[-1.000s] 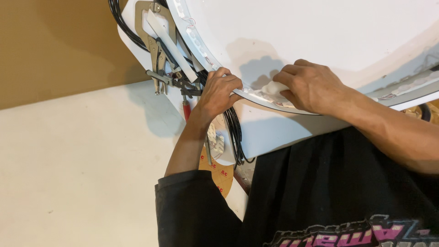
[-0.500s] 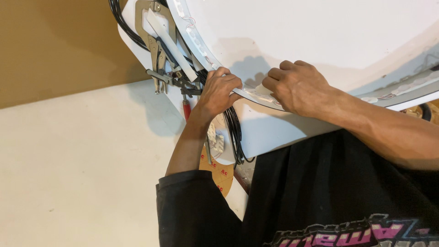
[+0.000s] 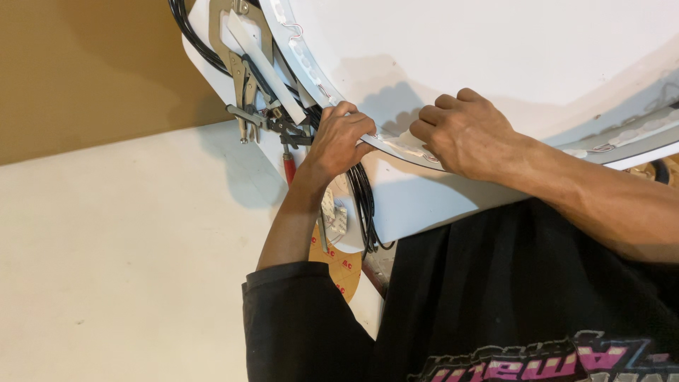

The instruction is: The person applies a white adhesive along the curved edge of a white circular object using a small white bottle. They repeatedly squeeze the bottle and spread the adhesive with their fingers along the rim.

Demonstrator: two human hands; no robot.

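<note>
I am pressing a light strip [image 3: 403,147] along the curved rim of the big white panel [image 3: 495,56], just right of the locking pliers [image 3: 244,99] and the black cables [image 3: 364,205]. My left hand [image 3: 339,141] pinches the strip's end, and my right hand [image 3: 463,131] curls down on it just beside. As I judge it, the next move calls for sliding my right fingers on along the rim, keeping the strip flat.

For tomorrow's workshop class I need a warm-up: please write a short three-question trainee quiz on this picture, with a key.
1. True or false: both hands rest on the rim of the white round panel.
2. Which hand lies nearer the locking pliers: A left, B right?
3. What colour are the cables hanging below the left hand?

Key: 1 true; the right hand presses the rim strip too. 2 A. 3 black.
</note>
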